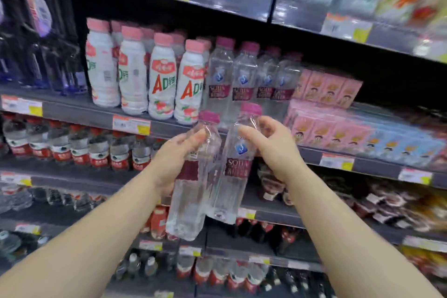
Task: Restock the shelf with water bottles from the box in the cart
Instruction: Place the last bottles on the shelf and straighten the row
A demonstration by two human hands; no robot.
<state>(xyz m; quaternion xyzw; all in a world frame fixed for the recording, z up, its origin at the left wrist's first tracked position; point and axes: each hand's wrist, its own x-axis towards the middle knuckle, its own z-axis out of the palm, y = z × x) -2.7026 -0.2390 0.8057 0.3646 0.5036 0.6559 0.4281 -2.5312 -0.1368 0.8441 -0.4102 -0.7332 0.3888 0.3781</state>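
- Left hand [180, 152] grasps one water bottle [191, 186] at its upper body.
- Right hand [271, 145] curls round a second bottle [233, 174]; the two bottles touch.
- Both are held below the front edge of the shelf [79, 111], where matching bottles [242, 77] stand beside white drink bottles [135, 75].

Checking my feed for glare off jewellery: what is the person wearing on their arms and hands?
Nothing visible. Both forearms are bare up to the frame edge, with no sleeves showing. The left hand and right hand have no gloves, rings, watch or bands in view.
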